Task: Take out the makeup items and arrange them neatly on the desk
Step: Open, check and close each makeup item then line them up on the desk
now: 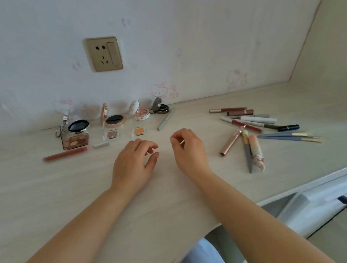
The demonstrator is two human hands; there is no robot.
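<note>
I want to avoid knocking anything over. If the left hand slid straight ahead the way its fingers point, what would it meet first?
Probably the small square orange eyeshadow pan. The left hand points up-right toward the wall, with bare pale wooden desk between; depth is unclear, so it might pass just right of it.

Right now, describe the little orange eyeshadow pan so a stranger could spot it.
Find the wall socket, then drop to the open compacts lined along the wall. In front of them sit two small clear square pans; the orange eyeshadow pan is the right one, beside a brownish-pink one.
</note>
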